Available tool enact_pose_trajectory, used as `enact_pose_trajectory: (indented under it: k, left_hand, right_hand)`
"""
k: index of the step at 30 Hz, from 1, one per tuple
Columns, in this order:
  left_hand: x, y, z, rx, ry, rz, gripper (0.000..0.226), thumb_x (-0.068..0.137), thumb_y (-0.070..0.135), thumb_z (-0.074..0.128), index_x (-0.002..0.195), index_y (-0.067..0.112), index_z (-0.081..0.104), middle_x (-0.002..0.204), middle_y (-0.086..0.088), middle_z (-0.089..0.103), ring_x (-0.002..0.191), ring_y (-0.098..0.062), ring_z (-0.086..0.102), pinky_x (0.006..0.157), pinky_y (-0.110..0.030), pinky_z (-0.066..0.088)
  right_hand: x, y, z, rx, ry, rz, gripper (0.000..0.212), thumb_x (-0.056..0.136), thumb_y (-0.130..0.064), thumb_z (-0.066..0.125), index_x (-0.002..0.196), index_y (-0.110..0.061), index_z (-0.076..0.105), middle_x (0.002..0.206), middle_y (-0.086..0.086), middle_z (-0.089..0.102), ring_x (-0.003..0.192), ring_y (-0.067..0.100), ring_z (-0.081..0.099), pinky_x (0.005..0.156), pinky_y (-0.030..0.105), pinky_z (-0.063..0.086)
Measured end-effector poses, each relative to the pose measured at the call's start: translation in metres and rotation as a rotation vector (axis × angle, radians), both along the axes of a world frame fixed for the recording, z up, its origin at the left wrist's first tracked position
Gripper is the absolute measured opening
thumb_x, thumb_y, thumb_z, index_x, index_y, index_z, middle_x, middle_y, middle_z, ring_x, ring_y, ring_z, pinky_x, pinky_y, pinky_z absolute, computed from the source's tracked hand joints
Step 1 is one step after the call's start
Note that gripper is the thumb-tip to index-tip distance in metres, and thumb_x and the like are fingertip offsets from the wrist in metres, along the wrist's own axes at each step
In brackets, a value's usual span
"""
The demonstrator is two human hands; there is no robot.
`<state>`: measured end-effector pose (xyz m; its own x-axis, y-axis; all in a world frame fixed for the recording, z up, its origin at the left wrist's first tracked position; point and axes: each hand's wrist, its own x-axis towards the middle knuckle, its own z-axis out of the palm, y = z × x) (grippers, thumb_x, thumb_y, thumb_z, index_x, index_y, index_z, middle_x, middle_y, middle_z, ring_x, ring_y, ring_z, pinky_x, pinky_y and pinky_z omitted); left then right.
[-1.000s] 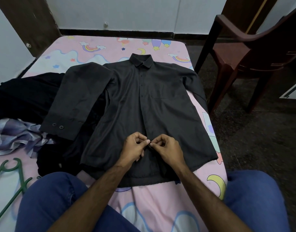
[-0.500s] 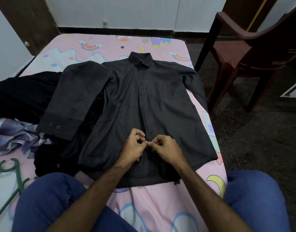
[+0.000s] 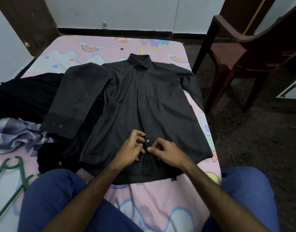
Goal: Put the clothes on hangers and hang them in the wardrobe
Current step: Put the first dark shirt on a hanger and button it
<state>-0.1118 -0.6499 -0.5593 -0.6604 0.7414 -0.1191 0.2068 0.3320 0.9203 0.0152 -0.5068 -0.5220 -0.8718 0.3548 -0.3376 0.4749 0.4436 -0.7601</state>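
Note:
A black long-sleeved shirt (image 3: 140,101) lies flat, front up, on the bed, collar away from me. Its left sleeve is folded across the chest side. My left hand (image 3: 131,148) and my right hand (image 3: 169,151) sit on the lower button strip with curled fingers, pinching the fabric on either side of a fastened button (image 3: 147,140) that shows between them. A green plastic hanger (image 3: 9,186) lies on the bed at the lower left, well away from both hands.
The bed (image 3: 110,47) has a pink cartoon-print sheet. A black garment (image 3: 23,97) and a crumpled plaid cloth (image 3: 18,138) lie at the left. A brown plastic chair (image 3: 254,52) stands on the dark floor to the right. My blue-jeaned knees frame the bottom.
My hands were pressed together over the button strip. They have drawn slightly apart, and the fastened button now shows between them.

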Motion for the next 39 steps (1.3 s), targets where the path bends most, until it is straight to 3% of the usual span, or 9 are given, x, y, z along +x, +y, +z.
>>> enact_pose_trajectory:
  k: [2, 5, 10, 18, 23, 28, 32, 36, 39]
  left_hand:
    - [-0.002, -0.017, 0.008, -0.115, 0.271, -0.17, 0.038, 0.091, -0.002, 0.054, 0.122, 0.018, 0.047, 0.117, 0.001, 0.059, 0.086, -0.003, 0.063, 0.073, -0.014, 0.048]
    - [0.0, -0.047, 0.02, -0.363, 0.647, -0.441, 0.042, 0.086, 0.023, 0.066, 0.123, 0.025, 0.047, 0.122, 0.006, 0.048, 0.106, -0.011, 0.052, 0.09, -0.029, 0.047]
    - [0.017, -0.067, 0.03, -0.643, 1.008, -0.526, 0.049, 0.089, 0.047, 0.062, 0.131, 0.025, 0.046, 0.126, 0.002, 0.045, 0.11, -0.02, 0.051, 0.086, -0.037, 0.047]
    - [0.027, -0.07, 0.029, -0.64, 1.127, -0.577, 0.041, 0.092, 0.045, 0.057, 0.121, 0.016, 0.056, 0.116, -0.005, 0.057, 0.102, -0.025, 0.059, 0.075, -0.039, 0.05]
    - [0.032, -0.066, 0.024, -0.608, 1.192, -0.585, 0.019, 0.095, 0.021, 0.049, 0.105, 0.013, 0.064, 0.104, -0.008, 0.067, 0.089, -0.027, 0.065, 0.066, -0.036, 0.048]
    - [0.02, -0.064, 0.031, -0.55, 1.107, -0.49, 0.011, 0.084, 0.019, 0.063, 0.076, 0.018, 0.056, 0.069, -0.002, 0.066, 0.057, -0.023, 0.064, 0.048, -0.03, 0.04]
    - [0.014, -0.074, 0.035, -0.508, 1.237, -0.624, 0.006, 0.083, 0.019, 0.056, 0.088, 0.02, 0.057, 0.078, 0.002, 0.065, 0.062, -0.02, 0.064, 0.048, -0.029, 0.035]
    - [-0.004, -0.093, 0.048, -0.816, 1.432, -0.672, 0.04, 0.088, 0.019, 0.06, 0.125, 0.02, 0.048, 0.119, -0.003, 0.052, 0.101, -0.027, 0.059, 0.077, -0.041, 0.041]
    - [-0.035, -0.104, 0.066, -0.972, 1.501, -0.666, 0.036, 0.095, 0.02, 0.051, 0.131, 0.02, 0.049, 0.13, -0.005, 0.05, 0.114, -0.029, 0.053, 0.088, -0.043, 0.039]
  right_hand:
    - [0.017, -0.005, 0.001, 0.167, -0.067, 0.187, 0.056, 0.077, -0.066, 0.073, 0.107, -0.022, 0.055, 0.103, -0.005, 0.061, 0.09, 0.015, 0.062, 0.079, 0.034, 0.052]
    - [0.041, -0.021, -0.007, 0.55, -0.144, 0.393, 0.081, 0.071, -0.071, 0.063, 0.134, -0.023, 0.043, 0.126, -0.001, 0.044, 0.11, 0.024, 0.051, 0.091, 0.044, 0.048]
    - [0.046, -0.027, -0.013, 0.721, 0.018, 0.319, 0.037, 0.093, -0.029, 0.053, 0.127, -0.02, 0.047, 0.122, 0.001, 0.049, 0.109, 0.028, 0.055, 0.084, 0.041, 0.046]
    - [0.048, -0.03, -0.022, 0.96, 0.136, 0.505, 0.044, 0.079, -0.057, 0.056, 0.11, -0.026, 0.062, 0.108, -0.004, 0.051, 0.092, 0.02, 0.054, 0.069, 0.037, 0.047]
    - [0.043, -0.046, -0.024, 1.087, 0.213, 0.434, 0.017, 0.073, -0.039, 0.067, 0.079, -0.024, 0.063, 0.092, -0.003, 0.055, 0.077, 0.021, 0.055, 0.059, 0.033, 0.037]
    - [0.038, -0.052, -0.022, 1.159, 0.171, 0.463, 0.011, 0.073, -0.025, 0.072, 0.082, -0.02, 0.068, 0.089, 0.001, 0.057, 0.076, 0.024, 0.055, 0.059, 0.034, 0.037]
    - [0.037, -0.042, -0.008, 1.001, 0.113, 0.451, 0.016, 0.084, -0.019, 0.065, 0.098, -0.026, 0.067, 0.093, -0.003, 0.062, 0.081, 0.024, 0.063, 0.053, 0.031, 0.032]
    - [0.046, -0.024, 0.005, 1.027, 0.209, 0.621, 0.036, 0.084, -0.018, 0.066, 0.116, -0.034, 0.065, 0.094, -0.01, 0.06, 0.081, 0.016, 0.062, 0.041, 0.028, 0.03]
    - [0.051, -0.016, 0.008, 1.04, 0.269, 0.634, 0.037, 0.081, -0.021, 0.073, 0.115, -0.033, 0.067, 0.092, -0.009, 0.055, 0.077, 0.013, 0.06, 0.037, 0.028, 0.036]
